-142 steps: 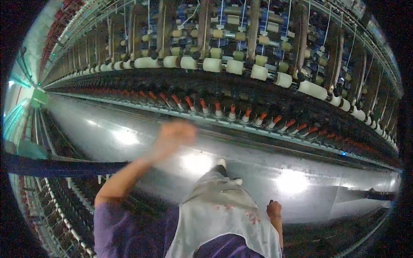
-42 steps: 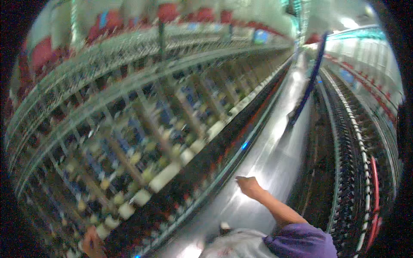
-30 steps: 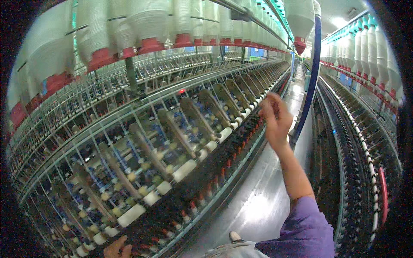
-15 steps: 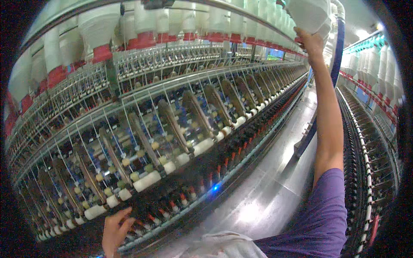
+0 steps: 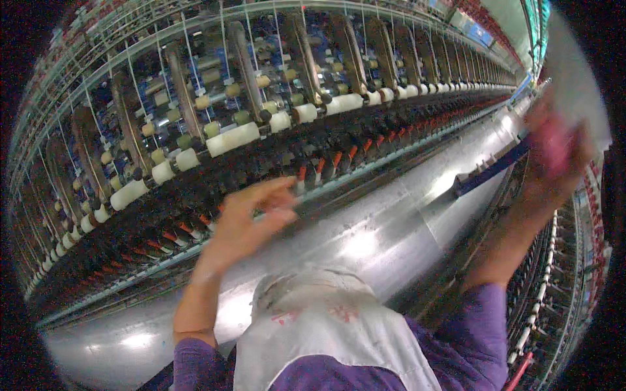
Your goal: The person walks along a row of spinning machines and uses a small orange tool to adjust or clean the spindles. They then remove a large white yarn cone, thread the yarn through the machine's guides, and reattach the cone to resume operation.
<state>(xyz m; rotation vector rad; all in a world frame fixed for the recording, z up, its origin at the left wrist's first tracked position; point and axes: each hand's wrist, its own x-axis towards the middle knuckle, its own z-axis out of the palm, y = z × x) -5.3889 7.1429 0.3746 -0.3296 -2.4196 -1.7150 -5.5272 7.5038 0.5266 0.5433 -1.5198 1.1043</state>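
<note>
So the left hand (image 5: 251,218) is up in front of the long spinning frame (image 5: 274,130), fingers spread and loose, holding nothing as far as I can see. It hovers just in front of the row of little orange-tipped spindles (image 5: 326,163), near them, though I can't tell if a fingertip touches. Above that row sits a line of white rollers (image 5: 231,138), with thin threads running up past them. The right hand (image 5: 554,153) is raised at the right edge and pretty blurred. It looks wrapped around the bottom of a big white cone-shaped bobbin (image 5: 574,72), which sticks up above the fist. Shiny grey floor (image 5: 365,241) runs down the aisle, and a pale apron (image 5: 326,332) shows at the bottom.
</note>
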